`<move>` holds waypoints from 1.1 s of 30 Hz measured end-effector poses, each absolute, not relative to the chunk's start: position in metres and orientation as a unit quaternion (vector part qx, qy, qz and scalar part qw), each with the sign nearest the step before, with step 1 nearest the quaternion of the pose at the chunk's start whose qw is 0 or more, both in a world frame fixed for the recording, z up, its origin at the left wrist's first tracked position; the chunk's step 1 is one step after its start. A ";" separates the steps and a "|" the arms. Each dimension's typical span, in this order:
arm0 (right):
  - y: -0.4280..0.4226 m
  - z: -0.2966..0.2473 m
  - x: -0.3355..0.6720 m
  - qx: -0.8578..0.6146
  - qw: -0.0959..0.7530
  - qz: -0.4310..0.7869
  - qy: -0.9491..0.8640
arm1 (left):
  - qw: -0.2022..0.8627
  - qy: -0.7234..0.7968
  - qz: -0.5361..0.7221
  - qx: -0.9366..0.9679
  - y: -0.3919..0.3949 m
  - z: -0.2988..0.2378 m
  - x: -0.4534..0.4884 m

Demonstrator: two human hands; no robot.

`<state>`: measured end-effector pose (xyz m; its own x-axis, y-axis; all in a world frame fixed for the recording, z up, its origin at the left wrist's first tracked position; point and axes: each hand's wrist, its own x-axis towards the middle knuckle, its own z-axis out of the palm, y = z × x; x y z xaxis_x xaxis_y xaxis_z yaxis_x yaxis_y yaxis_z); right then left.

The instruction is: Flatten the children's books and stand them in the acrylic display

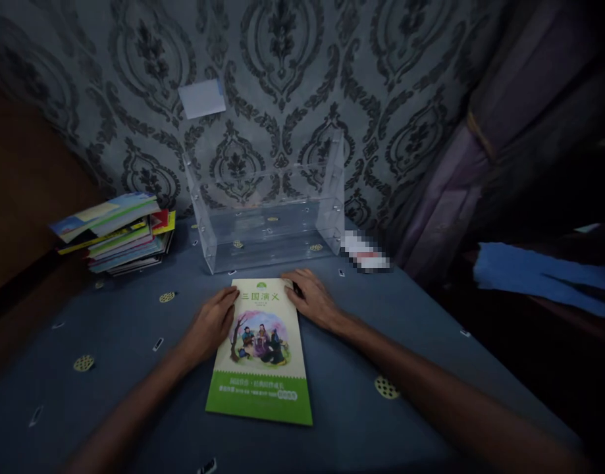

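A paperback book point(260, 339) with a cream and green cover and a painted scene lies face up in front of me, its title toward the far side. My left hand point(210, 322) is closed on its left edge near the top, fingers curled at the side. My right hand point(309, 299) grips the top right corner, thumb at the right edge and fingers along the top. Just beyond the book stands a clear acrylic rack point(267, 224) with tiered shelves and no books on it.
A blue patterned cloth covers the table point(134, 382). At the back left is an uneven stack of books point(124, 237). Right of the rack lies a pixelated white item point(365, 253). Behind are patterned wallpaper point(282, 66), a white card point(202, 99) and a tied purple curtain point(460, 158).
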<state>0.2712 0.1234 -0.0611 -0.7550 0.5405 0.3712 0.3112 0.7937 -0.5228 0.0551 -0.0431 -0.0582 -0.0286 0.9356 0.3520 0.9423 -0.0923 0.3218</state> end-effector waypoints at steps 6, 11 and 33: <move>0.132 -0.062 0.284 -0.263 0.285 0.259 -0.885 | 0.045 -0.653 -0.227 -0.721 -0.010 -0.055 0.061; 0.139 -0.060 0.290 -0.298 0.284 0.317 -0.855 | 0.039 -0.638 -0.188 -0.746 0.009 -0.044 0.085; 0.140 -0.061 0.288 -0.317 0.293 0.323 -0.842 | 0.059 -0.728 0.128 -0.671 0.054 0.014 0.199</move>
<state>0.2875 0.1398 -0.0606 -0.6273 0.7233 0.2885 0.3451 0.5904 -0.7296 0.1986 0.0538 0.0139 -0.0937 0.9919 -0.0860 0.9614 0.0677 -0.2666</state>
